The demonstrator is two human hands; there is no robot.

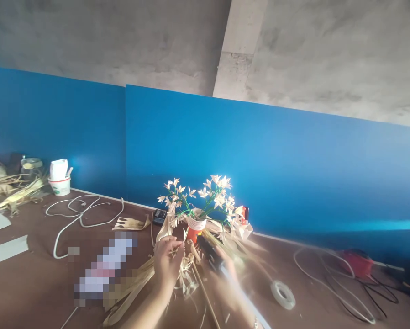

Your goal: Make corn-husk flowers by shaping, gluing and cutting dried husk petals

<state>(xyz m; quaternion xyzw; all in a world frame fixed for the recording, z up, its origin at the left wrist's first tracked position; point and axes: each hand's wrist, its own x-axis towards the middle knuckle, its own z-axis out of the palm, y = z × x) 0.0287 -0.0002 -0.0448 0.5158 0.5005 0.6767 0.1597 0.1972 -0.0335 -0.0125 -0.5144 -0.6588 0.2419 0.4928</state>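
Observation:
My left hand (167, 262) is raised over the brown table (37, 278), its fingers pinched on a pale strip of dried husk (184, 240). My right hand (230, 274) is smeared by motion beside it and grips a dark glue gun (210, 253) pointing toward the husk. Just behind both hands stands a red and white paper cup (195, 227) holding green stems with cream husk flowers (208, 194). More husk strips (136, 281) lie loose under my left forearm.
A roll of clear tape (283, 294) lies to the right, with white cable (323, 278) and a red object (357, 262) beyond. A white cord (78, 217), a white tub (60, 185) and piled husks (9, 194) sit far left. A blue wall (260, 160) backs the table.

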